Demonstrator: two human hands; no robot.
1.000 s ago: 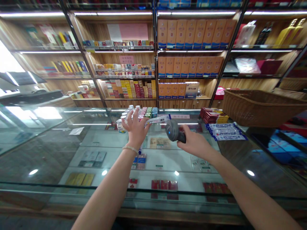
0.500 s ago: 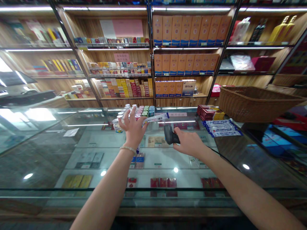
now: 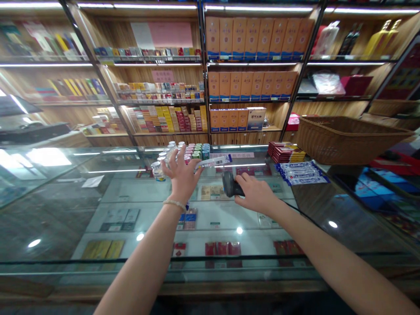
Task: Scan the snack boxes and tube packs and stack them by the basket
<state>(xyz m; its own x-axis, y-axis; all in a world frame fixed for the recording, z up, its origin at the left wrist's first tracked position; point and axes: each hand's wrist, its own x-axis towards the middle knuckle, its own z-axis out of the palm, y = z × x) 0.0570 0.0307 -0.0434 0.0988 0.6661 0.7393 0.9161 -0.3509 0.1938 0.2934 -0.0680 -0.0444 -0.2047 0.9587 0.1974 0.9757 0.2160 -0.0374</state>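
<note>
Between thumb and forefinger, my left hand [image 3: 182, 175] pinches a slim clear packet with blue ends [image 3: 215, 161], its other fingers spread. A dark barcode shows on the packet's side. My right hand [image 3: 256, 192] is wrapped round the handle of a black barcode scanner [image 3: 229, 184], whose head faces left, just below the packet. Behind my left hand stand several small round containers [image 3: 197, 151] in rows, with white, pink, green and blue tops. A pile of similar blue-and-white packets [image 3: 302, 173] lies to the right on the glass counter [image 3: 131, 192].
A wicker basket [image 3: 348, 140] stands at the right, beside stacked red and yellow boxes [image 3: 285, 152]. Flat packs lie on shelves under the glass. White paper [image 3: 93, 181] is at the left. Wall shelves hold orange boxes [image 3: 252, 39]. The scanner's cable [image 3: 302, 213] runs under my right forearm.
My right hand and the scanner have shifted very slightly left. My left hand keeps its pinch on the packet. The whole view has moved a little.
</note>
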